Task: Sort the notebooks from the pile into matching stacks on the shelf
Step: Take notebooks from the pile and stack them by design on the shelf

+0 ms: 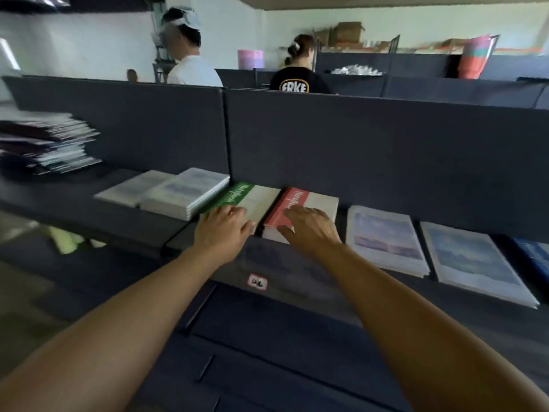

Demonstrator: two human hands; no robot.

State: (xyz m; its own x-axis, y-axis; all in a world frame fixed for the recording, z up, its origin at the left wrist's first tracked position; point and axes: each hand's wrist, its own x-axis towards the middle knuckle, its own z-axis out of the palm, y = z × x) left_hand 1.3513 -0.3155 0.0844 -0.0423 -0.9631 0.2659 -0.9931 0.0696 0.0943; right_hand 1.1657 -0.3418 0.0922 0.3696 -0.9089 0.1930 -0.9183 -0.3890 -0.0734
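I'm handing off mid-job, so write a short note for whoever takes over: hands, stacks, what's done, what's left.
Hands: left hand rests flat on the green notebook stack; right hand rests flat on the red notebook stack. Neither holds anything.
Done: white stacks to the left and blue-picture stacks to the right lie sorted on the shelf.
Left: the mixed pile at far left remains to be sorted.

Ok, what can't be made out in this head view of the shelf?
- Unsorted dark pile of notebooks: motion blur hides the covers.
- Dark blue notebook: cut off by the right edge.
- Near ends of the green-spined notebook stack and red-spined stack: covered by the left hand and right hand.
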